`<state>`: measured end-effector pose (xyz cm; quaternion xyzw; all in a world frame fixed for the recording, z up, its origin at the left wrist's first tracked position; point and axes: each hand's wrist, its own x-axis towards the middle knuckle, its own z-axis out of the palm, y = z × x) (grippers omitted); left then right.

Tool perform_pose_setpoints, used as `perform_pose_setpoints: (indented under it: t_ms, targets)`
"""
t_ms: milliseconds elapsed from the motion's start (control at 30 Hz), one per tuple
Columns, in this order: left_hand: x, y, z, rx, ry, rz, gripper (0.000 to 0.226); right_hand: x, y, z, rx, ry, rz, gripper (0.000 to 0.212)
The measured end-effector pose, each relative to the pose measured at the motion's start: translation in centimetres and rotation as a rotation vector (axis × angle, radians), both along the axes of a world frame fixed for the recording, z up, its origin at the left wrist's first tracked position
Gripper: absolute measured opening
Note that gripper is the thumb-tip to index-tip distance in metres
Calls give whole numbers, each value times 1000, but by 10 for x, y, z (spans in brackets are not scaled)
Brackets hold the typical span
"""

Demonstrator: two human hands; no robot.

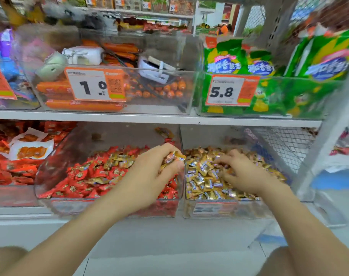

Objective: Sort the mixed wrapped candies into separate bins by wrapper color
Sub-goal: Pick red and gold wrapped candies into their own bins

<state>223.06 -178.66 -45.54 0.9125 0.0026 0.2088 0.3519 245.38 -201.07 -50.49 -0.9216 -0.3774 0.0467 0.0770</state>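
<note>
Several gold candies (120, 161) are lying unsorted in the red bin (70, 208) left of the gold bin (249, 210); the left hand (149, 172) is pinching a few above its rim, fingers (222, 161) of the right hand (245, 174) seemingly resting loose inside it.

Bright even light, motion blur, warped edges

White shop shelf (149, 118), grey wire-mesh side panel (285, 144), pale floor (169, 246) below, orange-edged price tags (95, 84) above.

Price label (210, 209) on gold-candy bin (249, 213) blurred, unreadable.
</note>
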Motion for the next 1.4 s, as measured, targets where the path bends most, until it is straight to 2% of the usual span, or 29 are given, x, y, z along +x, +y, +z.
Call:
perform_pose_setpoints:
  t_ms: [67,167,267,367,433,467,500,567,633,700,767,833,900,967,1033,1133,1167,1333,1400]
  targets:
    - [18,-31,-1,48,-10,-54,13,6,-11,-5,35,-92,9,48]
    - [56,-69,-10,115,1,-65,17,5,-28,0,224,-58,47,57]
    - [101,-93,-23,152,66,-5,20,-3,-42,12,410,-100,-2,38]
    - [137,-99,-37,176,294,20,38,-14,-53,21,546,-9,-150,22]
    - [147,-97,-43,281,489,-17,58,-19,-53,24,549,42,-206,19]
    - [147,-95,-43,338,517,-23,64,-22,-52,26,544,55,-217,19]
    - [144,-93,-41,391,486,-14,63,-25,-48,28,539,63,-221,19]
    - [127,-85,-32,451,266,18,46,-33,-35,33,534,62,-205,20]
    - [100,-70,-21,426,-21,33,21,-45,-16,40,546,59,-168,20]
    - [68,-44,-13,411,-162,82,11,-63,7,47,587,59,-103,20]
    - [42,-7,-11,410,-114,203,10,-83,35,52,617,56,-10,22]
    - [24,40,-17,392,39,344,8,-101,65,52,628,36,103,24]
    - [11,85,-24,326,185,456,16,-112,99,48,597,18,202,24]
    - [4,120,-29,257,246,483,28,-114,133,37,512,20,224,26]
    - [5,141,-33,274,325,426,32,-110,165,27,430,36,191,25]
    - [15,157,-34,358,444,337,18,-102,205,21,340,44,154,18]
    - [17,160,-33,374,473,313,24,-100,216,21,302,66,141,22]
    - [24,172,-37,346,579,218,58,-85,249,13,-26,107,128,72]
    - [26,176,-37,325,614,214,62,-81,252,7,-109,121,162,85]
